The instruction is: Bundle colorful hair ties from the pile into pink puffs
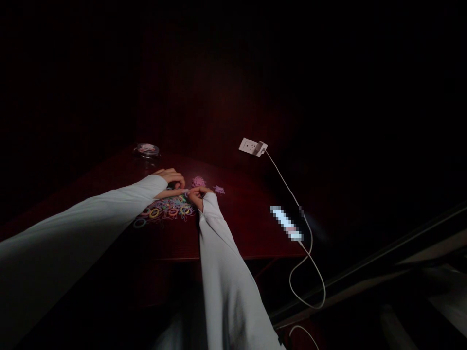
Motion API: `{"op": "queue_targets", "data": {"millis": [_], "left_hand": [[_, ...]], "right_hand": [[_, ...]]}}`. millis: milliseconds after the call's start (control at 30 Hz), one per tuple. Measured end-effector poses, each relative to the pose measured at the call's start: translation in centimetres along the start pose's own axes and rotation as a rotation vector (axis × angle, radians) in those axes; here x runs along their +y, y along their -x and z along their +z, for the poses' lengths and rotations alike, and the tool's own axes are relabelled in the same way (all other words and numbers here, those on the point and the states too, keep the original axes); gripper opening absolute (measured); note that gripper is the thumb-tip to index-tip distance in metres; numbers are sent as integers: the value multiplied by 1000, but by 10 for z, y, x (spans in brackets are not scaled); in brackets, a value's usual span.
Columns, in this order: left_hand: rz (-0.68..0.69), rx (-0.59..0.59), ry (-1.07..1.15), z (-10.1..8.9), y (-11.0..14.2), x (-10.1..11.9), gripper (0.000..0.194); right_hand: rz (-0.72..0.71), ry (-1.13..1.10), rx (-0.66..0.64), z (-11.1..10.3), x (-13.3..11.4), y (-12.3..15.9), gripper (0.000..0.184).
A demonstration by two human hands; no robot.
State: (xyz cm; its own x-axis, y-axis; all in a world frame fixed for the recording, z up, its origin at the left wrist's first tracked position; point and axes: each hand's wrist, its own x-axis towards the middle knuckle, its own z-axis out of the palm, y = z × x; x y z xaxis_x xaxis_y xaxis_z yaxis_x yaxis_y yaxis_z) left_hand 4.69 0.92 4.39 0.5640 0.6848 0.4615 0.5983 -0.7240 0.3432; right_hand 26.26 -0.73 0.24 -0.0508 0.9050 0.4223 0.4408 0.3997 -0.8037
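Note:
A heap of small coloured elastic hair ties [170, 209] lies on the dark red table, with some larger rings among them. Over the heap's far side is my left hand [170, 179], its fingers bent and its thumb stretched toward the right, apart from them. At the thumb's tip, the closed fingers of my right hand [199, 195] pinch what looks like a small purple hair tie [186, 193]. Just beyond the hands sits a pink bunch of hair ties [199, 182]. A smaller purple bunch [219, 189] lies to its right.
A round clear container [147, 149] stands at the table's back left. A lit phone [286, 223] lies near the right edge of the table [233, 238]. Its white cable [280, 175] runs to a charger in a wall socket [250, 146] and loops past the edge.

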Motion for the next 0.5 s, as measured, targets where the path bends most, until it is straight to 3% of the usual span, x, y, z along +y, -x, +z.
{"op": "queue_targets", "data": {"millis": [267, 500], "left_hand": [[34, -29, 3, -1, 2, 6, 32], [119, -34, -60, -3, 2, 2, 23]], "right_hand": [[35, 1, -60, -9, -20, 8, 2], [59, -73, -75, -4, -22, 9, 8]]}}
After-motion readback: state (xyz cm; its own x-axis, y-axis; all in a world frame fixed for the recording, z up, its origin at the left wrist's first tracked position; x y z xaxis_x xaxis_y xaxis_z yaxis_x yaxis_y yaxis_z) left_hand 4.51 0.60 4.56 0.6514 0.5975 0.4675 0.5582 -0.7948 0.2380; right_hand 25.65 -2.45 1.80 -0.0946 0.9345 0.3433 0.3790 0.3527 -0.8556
